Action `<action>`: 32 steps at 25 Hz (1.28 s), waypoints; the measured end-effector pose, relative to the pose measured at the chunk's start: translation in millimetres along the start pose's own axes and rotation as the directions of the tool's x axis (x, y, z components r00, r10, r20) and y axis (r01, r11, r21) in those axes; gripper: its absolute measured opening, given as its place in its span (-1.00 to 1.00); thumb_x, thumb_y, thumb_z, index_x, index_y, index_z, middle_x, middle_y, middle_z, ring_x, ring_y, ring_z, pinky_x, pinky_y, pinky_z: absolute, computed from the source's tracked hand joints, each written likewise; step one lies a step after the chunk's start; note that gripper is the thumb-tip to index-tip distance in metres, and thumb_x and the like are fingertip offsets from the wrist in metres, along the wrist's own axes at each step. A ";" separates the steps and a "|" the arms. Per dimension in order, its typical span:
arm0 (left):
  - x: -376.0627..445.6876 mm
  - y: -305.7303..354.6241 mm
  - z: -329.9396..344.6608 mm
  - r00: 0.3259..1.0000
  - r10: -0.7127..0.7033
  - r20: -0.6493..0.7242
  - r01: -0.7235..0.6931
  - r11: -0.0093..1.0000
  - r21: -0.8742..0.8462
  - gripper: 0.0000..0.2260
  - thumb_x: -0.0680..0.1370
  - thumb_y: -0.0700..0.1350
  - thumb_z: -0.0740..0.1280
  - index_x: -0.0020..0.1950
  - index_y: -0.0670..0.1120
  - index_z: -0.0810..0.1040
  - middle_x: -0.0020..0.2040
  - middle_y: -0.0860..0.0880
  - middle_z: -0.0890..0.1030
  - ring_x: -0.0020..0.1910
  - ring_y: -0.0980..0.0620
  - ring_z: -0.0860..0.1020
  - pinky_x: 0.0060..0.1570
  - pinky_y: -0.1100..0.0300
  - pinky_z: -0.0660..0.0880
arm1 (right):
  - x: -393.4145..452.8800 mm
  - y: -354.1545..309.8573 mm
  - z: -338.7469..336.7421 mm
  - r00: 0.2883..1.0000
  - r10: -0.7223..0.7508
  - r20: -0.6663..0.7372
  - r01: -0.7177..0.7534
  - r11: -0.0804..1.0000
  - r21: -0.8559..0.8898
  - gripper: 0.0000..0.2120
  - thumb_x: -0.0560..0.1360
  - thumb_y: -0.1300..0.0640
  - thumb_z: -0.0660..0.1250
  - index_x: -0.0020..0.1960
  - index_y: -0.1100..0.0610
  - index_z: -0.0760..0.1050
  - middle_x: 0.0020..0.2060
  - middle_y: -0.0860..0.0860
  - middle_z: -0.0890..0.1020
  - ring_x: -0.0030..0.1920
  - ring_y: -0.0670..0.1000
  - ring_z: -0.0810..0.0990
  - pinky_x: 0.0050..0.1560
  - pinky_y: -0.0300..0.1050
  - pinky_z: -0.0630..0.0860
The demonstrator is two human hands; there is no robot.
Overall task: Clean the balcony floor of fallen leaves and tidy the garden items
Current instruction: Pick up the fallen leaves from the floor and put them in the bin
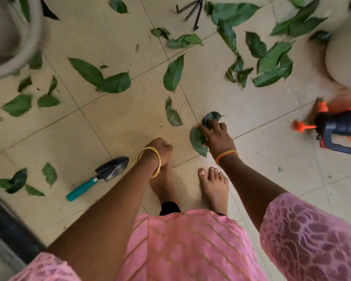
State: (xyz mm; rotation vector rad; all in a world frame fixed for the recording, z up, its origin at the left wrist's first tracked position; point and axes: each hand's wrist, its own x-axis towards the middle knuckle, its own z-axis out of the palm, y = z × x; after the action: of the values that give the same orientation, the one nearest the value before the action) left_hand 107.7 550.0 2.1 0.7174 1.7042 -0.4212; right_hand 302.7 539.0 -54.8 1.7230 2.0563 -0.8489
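Right hand (217, 136) grasps flat green leaves (199, 139) off gritty beige tile; left hand (162, 151) clenched, nothing held; teal-handled trowel (98, 178) left of it.

Far-left pot (12, 37) is running off the frame edge, blurred. Far-right pot (344, 49) is also being cut off. Sprayer (336, 126) at right is smearing with motion blur, its body leaving the frame. Right hand (219, 136) is covering part of two leaves (198, 140). Left hand (160, 151) is hiding its own fingertips and toes beneath. Hand rake (193, 11) is being cropped at the far edge.
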 end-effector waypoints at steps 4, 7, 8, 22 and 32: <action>2.6 17.0 -2.4 0.999 0.050 0.014 -0.049 0.997 -0.063 -0.91 0.55 -0.08 0.22 -0.02 -0.07 0.47 0.05 -0.14 0.62 0.03 -0.16 0.58 0.13 -0.05 0.51 | 12.6 1.9 -0.3 0.994 -0.025 -0.102 0.036 0.993 0.110 -0.79 0.35 0.39 0.45 -0.02 0.35 0.58 0.01 0.26 0.56 -0.08 0.28 0.57 -0.22 0.03 0.59; -9.4 28.8 -5.2 0.999 0.041 0.026 -0.034 0.975 -0.218 -0.89 0.55 -0.06 0.24 0.00 -0.08 0.46 0.09 -0.17 0.60 0.05 -0.13 0.56 0.09 -0.02 0.50 | 23.9 -0.9 -17.8 0.996 0.066 -0.062 -0.051 0.972 0.228 -0.78 0.51 0.29 0.28 0.12 0.29 0.58 0.11 0.20 0.58 0.07 0.22 0.55 0.04 0.00 0.51; -14.9 32.7 -6.3 0.999 0.036 0.029 -0.026 0.954 -0.298 -0.82 0.55 -0.01 0.25 0.08 -0.08 0.46 0.13 -0.18 0.58 0.11 -0.15 0.55 0.08 -0.01 0.49 | 24.2 -4.3 -25.6 0.994 0.085 -0.064 -0.064 0.960 0.274 -0.78 0.51 0.28 0.28 0.11 0.25 0.59 0.06 0.19 0.61 0.05 0.21 0.57 0.04 -0.01 0.51; -6.1 16.3 -51.4 0.981 -0.171 -0.085 0.065 0.719 -0.692 -0.87 0.64 -0.25 0.09 0.10 -0.17 0.41 -0.11 -0.21 0.53 -0.37 0.01 0.46 -0.51 0.25 0.42 | 39.7 -90.5 -70.2 0.897 0.357 0.259 -0.412 0.467 0.782 -0.95 0.46 0.19 0.35 -0.17 0.12 0.51 -0.21 0.09 0.64 -0.21 0.08 0.61 -0.14 0.00 0.60; 20.2 -26.2 -64.3 0.960 -0.237 -0.148 0.110 0.808 -0.579 -0.74 0.64 -0.20 0.06 0.16 -0.22 0.50 0.16 -0.32 0.55 0.12 -0.28 0.56 0.12 -0.11 0.49 | 83.5 -104.9 -28.9 0.966 0.257 0.009 -0.246 0.914 0.322 -0.81 0.52 0.20 0.29 0.12 0.16 0.55 0.09 0.14 0.53 0.14 0.17 0.45 0.00 0.02 0.51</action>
State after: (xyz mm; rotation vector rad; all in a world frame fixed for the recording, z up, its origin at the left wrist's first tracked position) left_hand 40.1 575.3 -3.5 0.1662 1.9755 0.0593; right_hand 186.6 612.0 -57.9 2.1286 1.7327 -1.1234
